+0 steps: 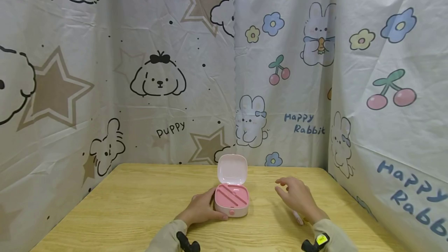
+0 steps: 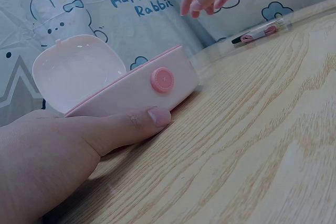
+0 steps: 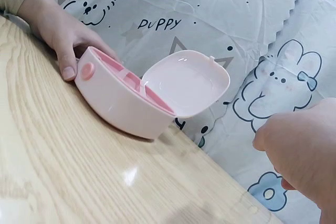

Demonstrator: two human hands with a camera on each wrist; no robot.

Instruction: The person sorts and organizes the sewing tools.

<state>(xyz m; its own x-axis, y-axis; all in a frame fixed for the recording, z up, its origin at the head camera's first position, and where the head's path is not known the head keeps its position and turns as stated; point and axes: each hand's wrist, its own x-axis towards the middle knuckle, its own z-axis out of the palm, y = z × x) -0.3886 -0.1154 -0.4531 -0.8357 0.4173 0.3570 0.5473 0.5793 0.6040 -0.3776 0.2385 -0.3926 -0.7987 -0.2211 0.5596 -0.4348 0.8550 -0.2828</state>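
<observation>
A small pale pink box (image 1: 231, 212) stands on the table with its lid (image 1: 232, 169) raised. Inside it shows a darker pink insert with diagonal slots, and a round pink button (image 2: 162, 80) sits on its front. My left hand (image 1: 202, 208) grips the box at its left side, thumb along the front near the bottom; its other fingers are largely hidden behind. To the right of the box my right hand (image 1: 297, 196) hovers above the table, fingers loosely bent, holding nothing. Below it lies a slim clear tube (image 2: 261, 33) with a black tip and pink inside, partly hidden in the head view.
The light wood table (image 1: 150, 189) ends at a back edge close behind the lid. Printed cloth curtains (image 1: 157, 30) with puppies, rabbits and flowers hang behind it and along both sides.
</observation>
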